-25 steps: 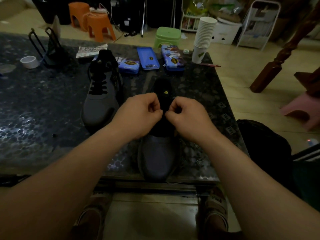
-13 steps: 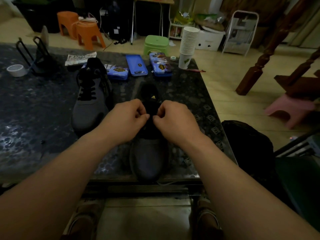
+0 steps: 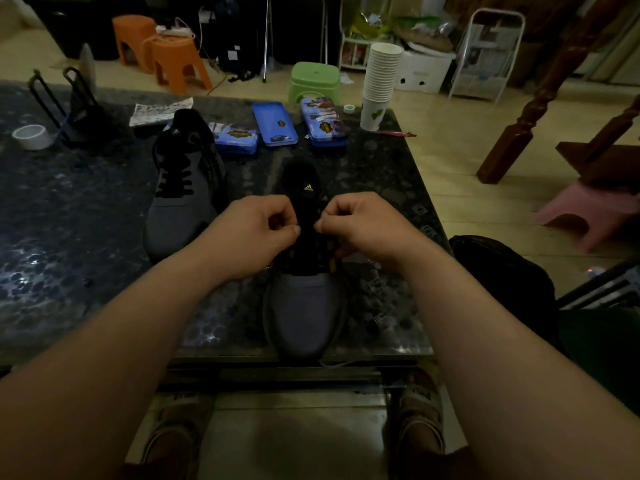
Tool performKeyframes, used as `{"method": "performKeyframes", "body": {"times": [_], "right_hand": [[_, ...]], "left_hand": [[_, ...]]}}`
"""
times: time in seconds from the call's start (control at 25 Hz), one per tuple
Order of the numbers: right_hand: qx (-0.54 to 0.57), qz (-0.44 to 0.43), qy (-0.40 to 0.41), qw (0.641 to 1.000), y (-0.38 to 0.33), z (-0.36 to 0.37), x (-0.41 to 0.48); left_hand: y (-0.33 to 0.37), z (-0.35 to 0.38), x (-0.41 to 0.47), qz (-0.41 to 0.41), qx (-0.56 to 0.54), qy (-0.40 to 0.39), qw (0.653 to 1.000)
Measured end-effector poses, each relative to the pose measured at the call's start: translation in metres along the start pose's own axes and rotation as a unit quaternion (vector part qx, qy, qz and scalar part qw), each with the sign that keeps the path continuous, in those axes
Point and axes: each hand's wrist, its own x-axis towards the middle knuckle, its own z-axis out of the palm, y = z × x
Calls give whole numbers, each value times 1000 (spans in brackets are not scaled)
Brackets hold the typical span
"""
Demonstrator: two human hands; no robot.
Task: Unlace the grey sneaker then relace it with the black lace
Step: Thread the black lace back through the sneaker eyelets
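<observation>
Head camera, looking forward and down: the grey knit sneaker with the black tongue (image 3: 304, 306) stands on the dark speckled stone-look table (image 3: 86, 220), toe at the near edge and heel away from me. A small yellow logo shows on the tongue.

- Left hand (image 3: 256, 233): held over the left side of the tongue, fingers curled, thumb tip pressed against the forefinger in a pinch.
- Right hand (image 3: 363, 226): held over the right side of the tongue in a matching pinch, lower fingers tucked down near the yellow eyelet marks.

The two pinches are near each other but apart, with the tongue between them. What they close on is black against black, so I cannot tell whether the black lace is in either pinch.

A thin pale strand (image 3: 341, 363) lies at the table edge just in front of the toe.

Surroundings: a second grey sneaker with black lacing (image 3: 180, 202) stands just to the left, parallel to the first. Three blue rectangular cases (image 3: 273, 123) lie in a row behind both shoes, and a tall stack of white paper cups (image 3: 379, 84) stands at the far right corner. A white tape roll (image 3: 31, 136) sits at the far left. On the floor beyond – a green plastic stool (image 3: 313, 81).
</observation>
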Motion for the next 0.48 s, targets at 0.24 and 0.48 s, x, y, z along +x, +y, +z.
{"method": "performKeyframes", "body": {"times": [0.24, 0.48], "right_hand": [[-88, -52, -21, 995, -2, -14, -3], [-286, -128, 91, 945, 0, 4, -10]], "left_hand": [[-4, -9, 1, 19, -3, -26, 999], [-3, -2, -1, 17, -5, -35, 999]]}}
